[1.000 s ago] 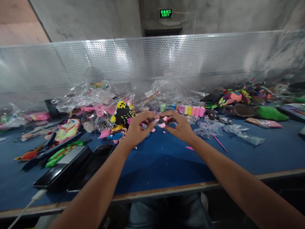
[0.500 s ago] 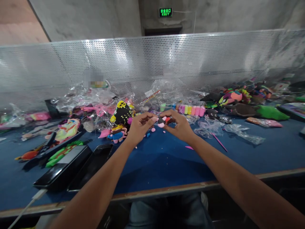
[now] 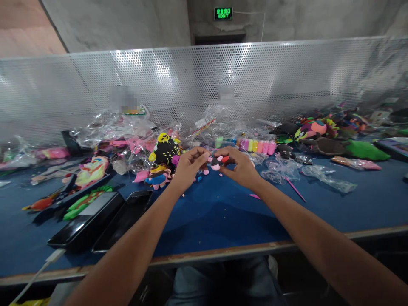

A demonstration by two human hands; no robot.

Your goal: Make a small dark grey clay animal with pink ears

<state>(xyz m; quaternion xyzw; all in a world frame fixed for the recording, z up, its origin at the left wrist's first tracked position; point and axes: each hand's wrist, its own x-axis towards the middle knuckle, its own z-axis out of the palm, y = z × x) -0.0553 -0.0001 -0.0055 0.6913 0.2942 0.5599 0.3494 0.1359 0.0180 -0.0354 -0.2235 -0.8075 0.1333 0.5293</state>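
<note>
A: How do the person's arms lie?
B: Both bare forearms stretch forward and converge, so the hands nearly meet.
A: The left hand [image 3: 188,169]?
B: Fingers curled in, thumb pressed against the forefinger tip.
A: The right hand [image 3: 239,168]?
B: Knuckles up, thumb and fingers pinched together, tips pointing toward the left hand.

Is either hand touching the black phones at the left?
No, the left hand and right hand both pinch the small clay piece, apart from the black phones.
</note>
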